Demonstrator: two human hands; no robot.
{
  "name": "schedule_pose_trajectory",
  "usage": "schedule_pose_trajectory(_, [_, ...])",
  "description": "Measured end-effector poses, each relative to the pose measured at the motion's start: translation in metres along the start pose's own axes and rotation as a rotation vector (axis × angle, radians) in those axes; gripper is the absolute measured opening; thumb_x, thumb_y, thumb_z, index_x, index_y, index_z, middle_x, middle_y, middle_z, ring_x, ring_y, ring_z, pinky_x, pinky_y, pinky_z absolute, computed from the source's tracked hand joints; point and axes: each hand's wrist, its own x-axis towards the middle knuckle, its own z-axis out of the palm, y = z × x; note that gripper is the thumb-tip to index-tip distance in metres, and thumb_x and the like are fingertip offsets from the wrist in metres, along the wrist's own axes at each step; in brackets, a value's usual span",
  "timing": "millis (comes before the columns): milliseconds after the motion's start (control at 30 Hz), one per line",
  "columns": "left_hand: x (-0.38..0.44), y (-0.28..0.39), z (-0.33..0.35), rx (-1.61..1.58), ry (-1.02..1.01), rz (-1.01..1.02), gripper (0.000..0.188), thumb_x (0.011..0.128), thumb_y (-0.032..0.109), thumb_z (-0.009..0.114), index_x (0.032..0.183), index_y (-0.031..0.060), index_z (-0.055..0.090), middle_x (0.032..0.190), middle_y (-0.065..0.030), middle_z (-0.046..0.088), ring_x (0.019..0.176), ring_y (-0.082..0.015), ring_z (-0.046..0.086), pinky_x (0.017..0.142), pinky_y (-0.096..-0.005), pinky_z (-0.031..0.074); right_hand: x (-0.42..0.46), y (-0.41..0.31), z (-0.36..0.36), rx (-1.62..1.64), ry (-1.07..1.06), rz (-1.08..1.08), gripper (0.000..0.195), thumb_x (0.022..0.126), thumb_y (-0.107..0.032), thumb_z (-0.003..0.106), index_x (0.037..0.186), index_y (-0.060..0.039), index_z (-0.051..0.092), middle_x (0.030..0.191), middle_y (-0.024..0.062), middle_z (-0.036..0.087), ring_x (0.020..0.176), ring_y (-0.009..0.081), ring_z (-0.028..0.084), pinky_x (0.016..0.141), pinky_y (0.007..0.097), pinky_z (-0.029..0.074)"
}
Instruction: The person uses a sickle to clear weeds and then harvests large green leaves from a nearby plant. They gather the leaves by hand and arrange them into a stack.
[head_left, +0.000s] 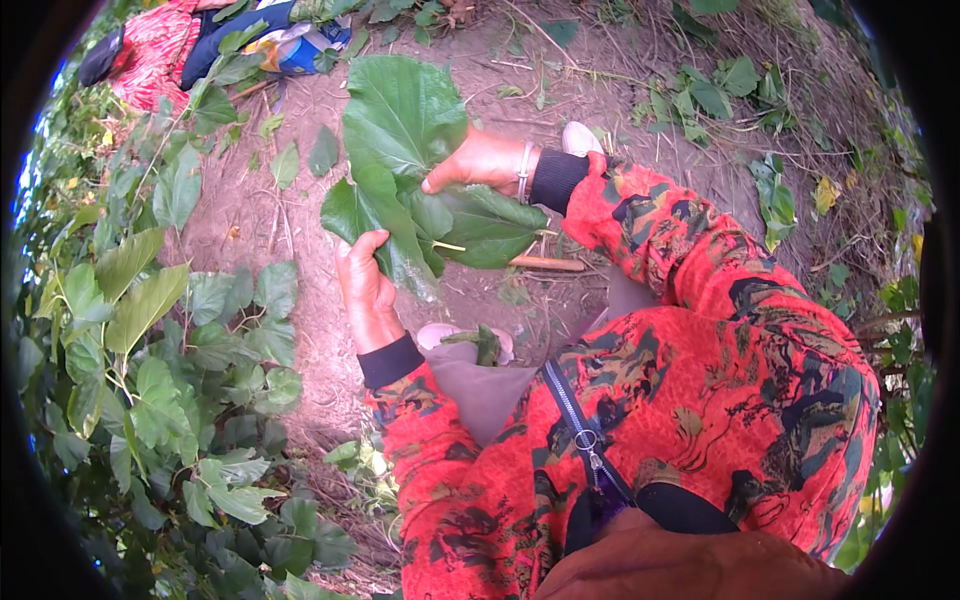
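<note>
Both hands hold a bunch of large green leaves, possibly mulberry, above the bare soil. My right hand (487, 165), with a bangle at the wrist, grips the overlapping leaves (405, 105), its thumb on top near their stems. Lower leaves (495, 225) hang below that hand, cut stem ends showing. My left hand (367, 289) pinches the edge of a folded leaf (375, 206) between thumb and fingers; its other fingers are partly hidden. Beneath the bunch a wooden stick (551, 263) shows in part; what its far end touches is hidden.
Dense leafy branches (157, 405) fill the left side. Cut leafy stems (712, 94) lie on the ground at the upper right. A person (161, 52) in a red patterned top is beside a blue and white sack (300, 49). My pale shoes (581, 139) stand on soil (247, 202).
</note>
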Motion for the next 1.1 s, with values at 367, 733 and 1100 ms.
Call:
schedule_pose_trajectory(367, [0.015, -0.024, 0.020, -0.271, 0.047, -0.039, 0.043, 0.094, 0.031, 0.057, 0.122, -0.0003, 0.053, 0.113, -0.0108, 0.061, 0.100, -0.0218, 0.060, 0.086, -0.0357, 0.051, -0.001, 0.004, 0.009, 0.019, -0.036, 0.003, 0.049, 0.065, 0.002, 0.072, 0.112, -0.0003, 0.057, 0.100, 0.0075, 0.063, 0.091, 0.0188, 0.060, 0.079, 0.0359, 0.051])
schedule_pose_trajectory(733, [0.005, -0.009, 0.019, -0.197, -0.072, -0.149, 0.039, 0.084, 0.007, 0.066, 0.120, -0.0008, 0.054, 0.111, -0.0123, 0.064, 0.095, -0.0228, 0.064, 0.085, -0.0364, 0.054, -0.002, 0.001, 0.006, 0.054, -0.085, 0.001, 0.051, 0.068, 0.005, 0.072, 0.116, -0.0005, 0.056, 0.105, 0.0074, 0.064, 0.094, 0.0164, 0.059, 0.081, 0.0324, 0.050])
schedule_pose_trajectory(1100, [0.012, -0.017, 0.006, -0.277, -0.043, -0.119, 0.040, 0.084, 0.002, 0.064, 0.122, 0.0000, 0.053, 0.112, -0.0118, 0.062, 0.096, -0.0237, 0.064, 0.083, -0.0378, 0.054, 0.000, -0.012, 0.002, 0.364, -0.163, 0.333, 0.038, 0.086, -0.026, 0.069, 0.112, -0.0005, 0.060, 0.104, 0.0089, 0.066, 0.087, 0.0176, 0.065, 0.077, 0.0354, 0.055])
